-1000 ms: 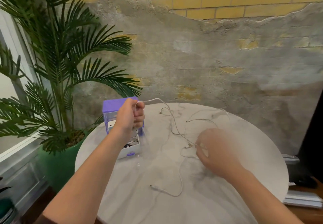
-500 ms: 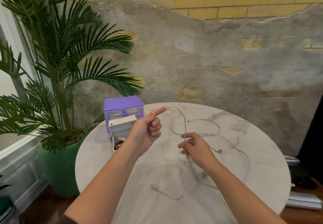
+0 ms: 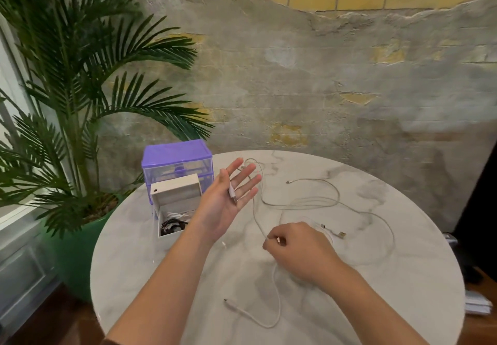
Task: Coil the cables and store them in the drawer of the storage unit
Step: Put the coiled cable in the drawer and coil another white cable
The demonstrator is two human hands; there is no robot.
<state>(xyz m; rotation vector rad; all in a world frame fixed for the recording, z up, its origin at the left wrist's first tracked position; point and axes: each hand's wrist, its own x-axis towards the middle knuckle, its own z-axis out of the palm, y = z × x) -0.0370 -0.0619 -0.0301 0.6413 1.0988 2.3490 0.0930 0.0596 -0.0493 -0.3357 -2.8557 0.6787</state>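
Item: round white marble-patterned counter (image 3: pixel 403 277), centre and lower frame, carrying loose thin white charging cables (image 3: pixel 309 202) strewn across its middle and right. Storage: purple-topped clear plastic drawer unit (image 3: pixel 176 161), left of centre at the counter's far edge, with its white lower drawer (image 3: pixel 172 210) pulled out toward the viewer; coiled white and dark cords already lie inside. Left hand (image 3: pixel 227 199): raised palm-up above the counter just right of the drawer, fingers spread and straight, one cable's plug end lying across the palm, seemingly lodged between two fingers. Right hand (image 3: pixel 295 245): lower centre, knuckles up, fingers curled, pinching the same or a neighbouring cable run; which, I cannot tell. Step, by judgement: start of coiling one cable, the end anchored in the left hand. Next move likely calls for the right hand to feed slack in even loops around the left fingers, keeping clear of the other strands.
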